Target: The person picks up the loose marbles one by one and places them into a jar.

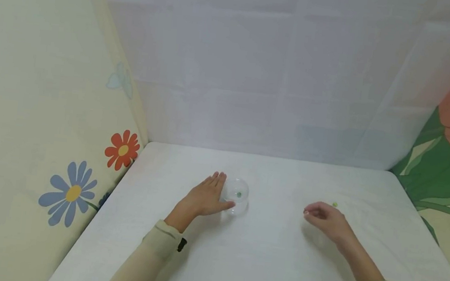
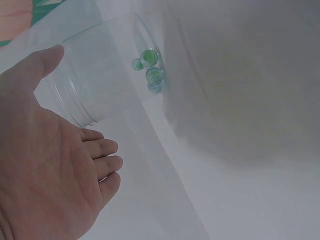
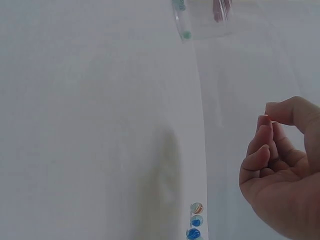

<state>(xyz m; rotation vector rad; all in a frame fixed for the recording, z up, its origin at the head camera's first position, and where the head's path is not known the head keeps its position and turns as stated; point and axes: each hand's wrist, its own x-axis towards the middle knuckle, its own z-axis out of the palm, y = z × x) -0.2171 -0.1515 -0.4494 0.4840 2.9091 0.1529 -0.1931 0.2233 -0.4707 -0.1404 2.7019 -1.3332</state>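
A clear jar (image 1: 241,207) stands on the white table with green marbles (image 2: 149,57) at its bottom. Alongside the jar, my left hand (image 1: 206,196) has its fingers extended and its thumb near the rim in the left wrist view. My right hand (image 1: 327,221) is raised to the right of the jar, thumb and fingertips pinching a small marble (image 3: 268,118). Only a reddish sliver of that marble shows between the fingers. A green marble (image 1: 335,204) lies just behind this hand in the head view.
More marbles, some blue (image 3: 193,233) and one orange-streaked (image 3: 197,208), lie in a row at the bottom of the right wrist view. A white cloth backdrop (image 1: 256,79) rises behind the table (image 1: 261,263), with flower-painted walls at both sides.
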